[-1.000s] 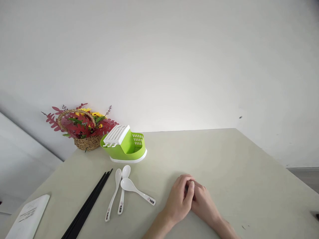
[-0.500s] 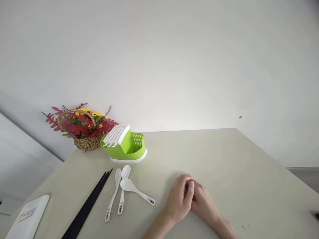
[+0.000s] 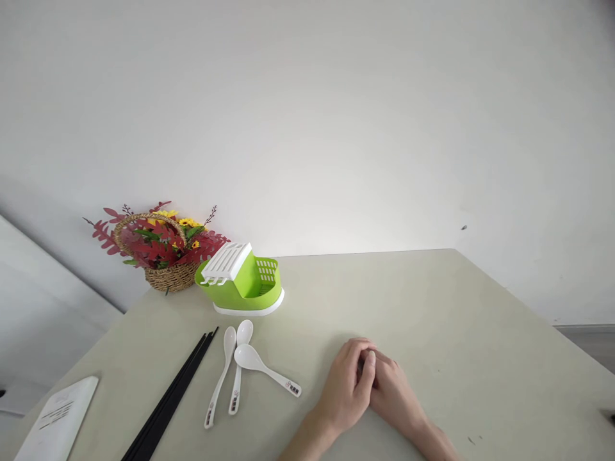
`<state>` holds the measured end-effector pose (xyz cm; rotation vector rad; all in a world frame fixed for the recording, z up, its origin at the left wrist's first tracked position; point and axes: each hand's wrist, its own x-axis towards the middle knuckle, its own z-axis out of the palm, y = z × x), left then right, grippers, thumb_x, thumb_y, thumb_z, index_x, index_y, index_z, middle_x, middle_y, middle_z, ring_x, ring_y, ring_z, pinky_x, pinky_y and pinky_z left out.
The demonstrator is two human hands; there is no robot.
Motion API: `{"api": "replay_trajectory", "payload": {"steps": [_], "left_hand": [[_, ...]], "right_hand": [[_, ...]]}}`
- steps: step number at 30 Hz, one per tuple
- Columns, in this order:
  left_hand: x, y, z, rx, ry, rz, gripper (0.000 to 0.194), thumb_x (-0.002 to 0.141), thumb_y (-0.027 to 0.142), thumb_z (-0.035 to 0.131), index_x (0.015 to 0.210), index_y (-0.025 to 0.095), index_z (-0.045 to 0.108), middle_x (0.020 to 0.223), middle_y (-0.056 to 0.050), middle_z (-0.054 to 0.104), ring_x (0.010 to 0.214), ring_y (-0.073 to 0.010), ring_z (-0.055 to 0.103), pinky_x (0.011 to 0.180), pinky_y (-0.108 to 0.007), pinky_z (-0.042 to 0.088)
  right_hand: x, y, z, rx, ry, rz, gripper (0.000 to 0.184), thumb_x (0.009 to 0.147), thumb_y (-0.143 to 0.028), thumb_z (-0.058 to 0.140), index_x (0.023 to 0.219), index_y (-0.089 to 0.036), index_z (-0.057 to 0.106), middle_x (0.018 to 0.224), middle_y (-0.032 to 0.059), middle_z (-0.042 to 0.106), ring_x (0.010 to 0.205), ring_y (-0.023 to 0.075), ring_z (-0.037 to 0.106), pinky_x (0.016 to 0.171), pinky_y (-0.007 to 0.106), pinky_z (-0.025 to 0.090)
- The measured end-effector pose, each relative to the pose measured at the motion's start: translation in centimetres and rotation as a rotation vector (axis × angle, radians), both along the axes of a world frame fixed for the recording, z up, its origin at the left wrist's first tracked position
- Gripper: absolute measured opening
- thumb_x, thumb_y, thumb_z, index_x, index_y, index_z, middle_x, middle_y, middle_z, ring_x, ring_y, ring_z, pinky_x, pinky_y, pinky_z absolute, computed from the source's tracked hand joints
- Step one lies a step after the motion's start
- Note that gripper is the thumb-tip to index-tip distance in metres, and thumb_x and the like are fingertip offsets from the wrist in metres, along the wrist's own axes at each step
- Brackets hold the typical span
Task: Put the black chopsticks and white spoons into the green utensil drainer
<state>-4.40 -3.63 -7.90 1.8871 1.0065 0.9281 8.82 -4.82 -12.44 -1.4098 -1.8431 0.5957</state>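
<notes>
My left hand and my right hand rest clasped together on the table, with the left fingers folded over the right hand. Both are closed; no object shows in either, though the right fingers are mostly hidden. Left of them lie three white spoons with printed handle ends: one slanting right, one in the middle and one at the left. The right-slanting spoon's bowl overlaps the middle spoon. A bundle of black chopsticks lies diagonally beyond them. Behind the spoons stands a green cutlery holder with a white slotted top.
A wicker basket of red leaves and yellow flowers stands behind the holder, near the wall. At the front left lies a white flat box with dark lines on it. The table's right edge slants toward me.
The whole view has shifted very slightly, so everything on the table sits a few pixels lower and further right. My hands keep the same clasp.
</notes>
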Motion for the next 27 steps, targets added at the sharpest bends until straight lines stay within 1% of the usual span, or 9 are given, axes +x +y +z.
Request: {"api": "replay_trajectory", "payload": {"steps": [12, 15, 17, 20, 22, 24, 25, 26, 27], "left_hand": [[-0.3, -0.7, -0.3, -0.009, -0.022, 0.04, 0.03, 0.109, 0.037, 0.042, 0.125, 0.024, 0.064, 0.129, -0.009, 0.069, 0.123, -0.0218, 0.063, 0.111, -0.043, 0.051], [-0.6, -1.2, -0.4, -0.016, -0.031, 0.068, 0.032, 0.108, 0.038, 0.043, 0.128, 0.025, 0.064, 0.133, -0.01, 0.068, 0.126, -0.023, 0.063, 0.112, -0.045, 0.051], [-0.8, -2.0, -0.6, -0.036, -0.038, 0.1, 0.035, 0.108, 0.039, 0.043, 0.134, 0.026, 0.062, 0.141, -0.01, 0.065, 0.133, -0.0243, 0.06, 0.116, -0.048, 0.049], [-1.2, -4.0, -1.8, -0.093, -0.057, 0.171, 0.042, 0.108, 0.041, 0.042, 0.146, 0.028, 0.055, 0.154, -0.01, 0.056, 0.144, -0.026, 0.051, 0.121, -0.051, 0.044], [-1.9, -5.7, -3.2, -0.093, -0.063, 0.229, 0.046, 0.107, 0.041, 0.044, 0.151, 0.029, 0.052, 0.159, -0.01, 0.052, 0.148, -0.0275, 0.048, 0.123, -0.051, 0.043], [-3.1, -7.5, -4.9, -0.033, -0.047, 0.281, 0.048, 0.106, 0.04, 0.047, 0.152, 0.029, 0.051, 0.161, -0.01, 0.05, 0.15, -0.0289, 0.045, 0.124, -0.051, 0.041], [-3.8, -8.2, -5.7, -0.002, -0.034, 0.295, 0.047, 0.105, 0.039, 0.048, 0.151, 0.03, 0.053, 0.159, -0.01, 0.052, 0.149, -0.0291, 0.047, 0.124, -0.05, 0.041], [-4.7, -8.9, -6.3, 0.015, -0.023, 0.295, 0.046, 0.103, 0.039, 0.052, 0.148, 0.03, 0.056, 0.156, -0.01, 0.055, 0.146, -0.0292, 0.05, 0.122, -0.048, 0.044], [-5.7, -9.4, -6.7, 0.007, -0.018, 0.267, 0.043, 0.101, 0.041, 0.056, 0.143, 0.032, 0.062, 0.15, -0.009, 0.061, 0.141, -0.0288, 0.056, 0.118, -0.043, 0.049]], "right_hand": [[0.0, -0.1, 0.6, -0.019, 0.032, 0.03, 0.021, 0.083, -0.012, 0.049, 0.083, -0.021, 0.068, 0.086, 0.0051, 0.073, 0.069, 0.0178, 0.066, 0.062, 0.027, 0.046], [-0.2, -0.2, 1.0, -0.022, 0.047, 0.061, 0.021, 0.083, -0.012, 0.05, 0.083, -0.021, 0.069, 0.087, 0.0049, 0.073, 0.072, 0.0184, 0.067, 0.064, 0.027, 0.047], [-0.3, -0.3, 1.4, -0.028, 0.058, 0.094, 0.02, 0.084, -0.012, 0.052, 0.083, -0.022, 0.069, 0.089, 0.0049, 0.074, 0.074, 0.0188, 0.067, 0.066, 0.027, 0.048], [-0.5, -0.3, 1.7, -0.04, 0.082, 0.125, 0.019, 0.089, -0.015, 0.052, 0.082, -0.022, 0.068, 0.09, 0.0045, 0.072, 0.071, 0.0176, 0.064, 0.065, 0.028, 0.048], [-0.4, -0.3, 1.6, -0.05, 0.108, 0.143, 0.02, 0.092, -0.016, 0.05, 0.085, -0.023, 0.067, 0.092, 0.0042, 0.072, 0.067, 0.016, 0.061, 0.063, 0.027, 0.047], [-0.3, -0.2, 1.2, -0.057, 0.12, 0.154, 0.02, 0.093, -0.016, 0.049, 0.088, -0.023, 0.066, 0.096, 0.0039, 0.072, 0.065, 0.0149, 0.059, 0.063, 0.027, 0.047], [-0.3, -0.2, 1.1, -0.058, 0.116, 0.153, 0.019, 0.093, -0.016, 0.049, 0.089, -0.023, 0.066, 0.096, 0.0038, 0.071, 0.065, 0.0148, 0.059, 0.063, 0.027, 0.048], [-0.2, -0.1, 0.9, -0.057, 0.105, 0.145, 0.018, 0.093, -0.016, 0.05, 0.089, -0.023, 0.065, 0.096, 0.0037, 0.071, 0.065, 0.0149, 0.06, 0.063, 0.028, 0.048], [-0.2, -0.1, 0.8, -0.055, 0.092, 0.137, 0.017, 0.093, -0.017, 0.05, 0.089, -0.023, 0.065, 0.095, 0.0035, 0.071, 0.065, 0.015, 0.059, 0.063, 0.028, 0.047]]}}
